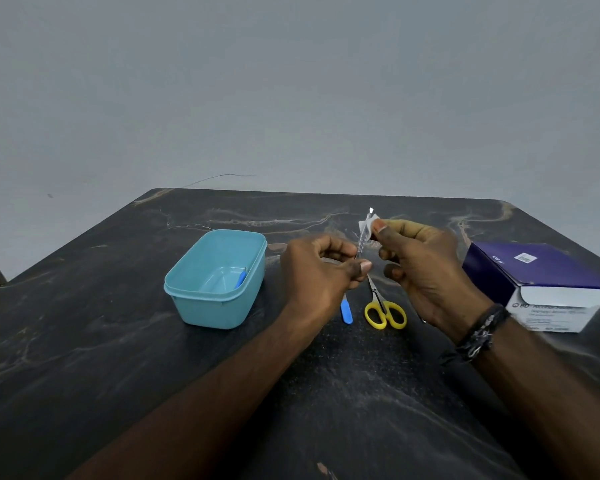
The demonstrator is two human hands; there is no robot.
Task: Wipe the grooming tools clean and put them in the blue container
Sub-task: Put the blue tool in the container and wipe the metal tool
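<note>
Grey wall behind; dark marbled counter in front. Purple-and-white box at right edge of counter. Blue container left of centre, open, with blue-handled tool inside against right wall. Left hand pinching lower end of slim metal tool, held tilted above counter. Right hand, bracelet at wrist, pressing white wipe around upper part of metal tool. Yellow-handled scissors flat on counter beneath hands. Second blue-handled tool just left of scissors.
</note>
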